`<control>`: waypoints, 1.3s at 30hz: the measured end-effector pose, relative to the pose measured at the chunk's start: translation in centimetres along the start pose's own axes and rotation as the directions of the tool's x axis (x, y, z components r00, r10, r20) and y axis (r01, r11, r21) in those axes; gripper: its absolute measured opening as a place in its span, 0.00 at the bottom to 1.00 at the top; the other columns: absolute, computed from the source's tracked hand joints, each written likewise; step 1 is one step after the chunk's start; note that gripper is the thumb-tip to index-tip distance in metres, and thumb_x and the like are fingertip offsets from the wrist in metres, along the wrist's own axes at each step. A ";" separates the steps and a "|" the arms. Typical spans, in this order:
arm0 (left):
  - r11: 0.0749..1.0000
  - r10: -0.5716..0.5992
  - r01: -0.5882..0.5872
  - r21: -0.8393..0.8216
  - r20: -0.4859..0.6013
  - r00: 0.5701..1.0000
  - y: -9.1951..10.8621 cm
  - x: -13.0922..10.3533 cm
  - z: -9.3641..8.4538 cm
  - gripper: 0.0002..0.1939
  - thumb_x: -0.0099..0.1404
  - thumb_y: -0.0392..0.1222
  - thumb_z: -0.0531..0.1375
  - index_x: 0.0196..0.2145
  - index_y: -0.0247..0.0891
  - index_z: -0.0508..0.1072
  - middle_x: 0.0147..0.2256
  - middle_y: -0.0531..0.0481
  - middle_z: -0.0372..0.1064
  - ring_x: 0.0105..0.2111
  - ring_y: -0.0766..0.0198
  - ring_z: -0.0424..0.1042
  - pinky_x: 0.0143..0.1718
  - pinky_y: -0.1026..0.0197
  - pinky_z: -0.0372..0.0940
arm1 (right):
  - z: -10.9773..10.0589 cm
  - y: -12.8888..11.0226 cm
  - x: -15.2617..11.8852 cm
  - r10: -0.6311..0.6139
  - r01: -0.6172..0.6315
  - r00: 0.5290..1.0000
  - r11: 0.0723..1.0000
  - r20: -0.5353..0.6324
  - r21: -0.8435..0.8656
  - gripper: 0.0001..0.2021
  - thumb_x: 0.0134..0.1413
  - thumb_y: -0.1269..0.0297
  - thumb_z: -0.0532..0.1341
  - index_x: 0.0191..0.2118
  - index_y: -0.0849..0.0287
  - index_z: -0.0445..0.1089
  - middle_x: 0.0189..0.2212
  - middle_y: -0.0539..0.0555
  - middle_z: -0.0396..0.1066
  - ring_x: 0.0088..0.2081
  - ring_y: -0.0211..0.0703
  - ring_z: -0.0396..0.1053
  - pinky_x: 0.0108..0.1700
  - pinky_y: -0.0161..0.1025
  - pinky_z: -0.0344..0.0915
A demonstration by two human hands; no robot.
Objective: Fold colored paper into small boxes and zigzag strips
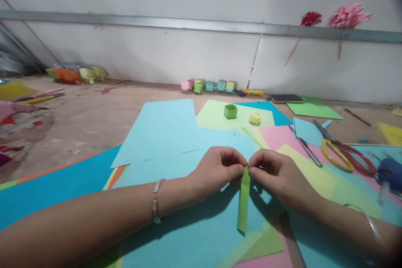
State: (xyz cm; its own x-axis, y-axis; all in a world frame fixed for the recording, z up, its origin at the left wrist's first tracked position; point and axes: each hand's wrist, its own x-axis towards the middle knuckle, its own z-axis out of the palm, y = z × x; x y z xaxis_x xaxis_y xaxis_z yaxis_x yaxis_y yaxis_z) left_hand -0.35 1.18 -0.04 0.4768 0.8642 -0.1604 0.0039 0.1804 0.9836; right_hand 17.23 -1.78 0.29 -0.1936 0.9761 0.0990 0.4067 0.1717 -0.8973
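A narrow green paper strip [243, 207] hangs down from my fingertips over light blue paper [188, 217]. My left hand [216, 169] pinches its upper end between thumb and forefinger. From the other side my right hand [276, 173] pinches the same end, the two sets of fingertips almost touching. The very top of the strip is hidden behind the fingers. Beyond my hands, a small green folded paper box [230, 112] and a small pale yellow folded paper piece [255, 118] sit on a pale green sheet [210, 113].
Scissors [345, 150] with yellow and red handles lie at the right, near a pen [306, 146] and a dark blue object [389, 173]. Small paper blocks [210, 86] line the wall. A dark flat object [286, 99] lies at the back right. Coloured sheets overlap across the table.
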 end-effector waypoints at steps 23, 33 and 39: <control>0.964 -0.050 0.043 -0.264 -0.021 0.999 -0.4 0.5 -0.4 0.10 0.49 0.38 0.71 0.27 0.32 0.76 0.23 0.52 0.70 0.22 0.72 0.64 0.28 0.63 0.60 | -0.3 1.1 0.1 -0.543 0.507 0.840 0.795 -0.017 -0.335 0.07 0.60 0.71 0.56 0.36 0.53 0.69 0.33 0.53 0.74 0.36 0.42 0.73 0.38 0.40 0.70; 0.972 0.031 -0.038 -0.233 -0.034 0.999 0.1 0.3 0.0 0.03 0.50 0.31 0.67 0.26 0.30 0.77 0.21 0.50 0.72 0.24 0.69 0.68 0.32 0.63 0.64 | 0.2 0.0 -0.1 -0.050 0.061 0.996 0.988 -0.079 0.142 0.04 0.53 0.63 0.64 0.29 0.57 0.72 0.26 0.51 0.74 0.30 0.41 0.73 0.32 0.37 0.69; 0.980 0.072 -0.078 -0.184 -0.043 0.997 0.2 0.2 0.3 0.03 0.49 0.29 0.65 0.26 0.31 0.76 0.21 0.51 0.73 0.24 0.68 0.71 0.31 0.62 0.66 | 0.6 0.1 -0.3 0.122 -0.092 0.988 0.958 -0.095 0.272 0.08 0.51 0.59 0.66 0.29 0.57 0.70 0.26 0.51 0.74 0.30 0.41 0.73 0.35 0.38 0.69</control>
State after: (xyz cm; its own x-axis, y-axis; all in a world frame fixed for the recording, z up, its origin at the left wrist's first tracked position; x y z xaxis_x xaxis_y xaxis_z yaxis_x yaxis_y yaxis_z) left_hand -0.04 1.23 0.17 0.4375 0.8944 -0.0930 -0.1951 0.1954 0.9611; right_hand 16.76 -2.18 -0.09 -0.0569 0.9979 0.0297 0.1650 0.0387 -0.9855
